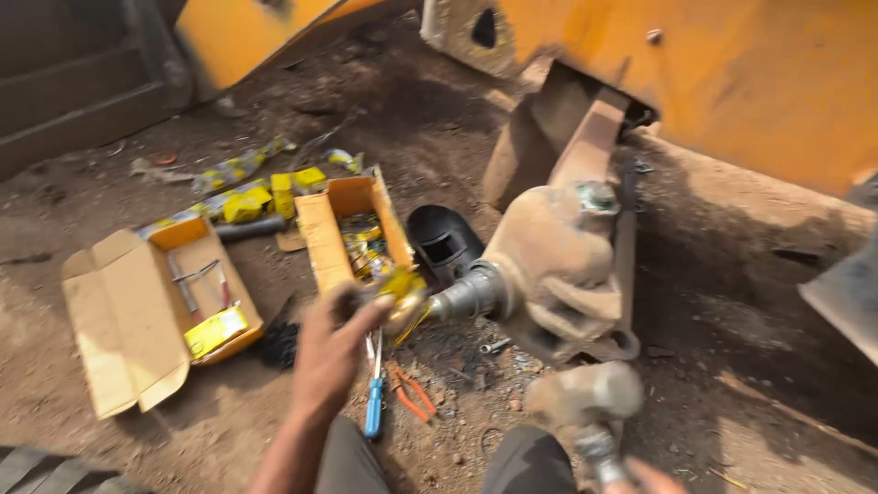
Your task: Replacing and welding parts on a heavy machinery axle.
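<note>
Left hand [334,343] grips yellow part [402,291] at shaft end [466,295]; right hand [654,477] (mostly cut off) holds hammer [585,398].

2 cardboard boxes [146,302], 1 screwdriver [374,402], 1 pliers [412,393]

Right hand [651,477] cut off at btm edge; left hand [340,343] motion-blurred, grip unclear.

We see a dull, dust-caked metal hub [558,270] with a smoother grey steel shaft [468,295], matt cardboard boxes [137,311], a glossy blue plastic screwdriver handle [373,419], and rough, dry dirt ground [732,366].
</note>
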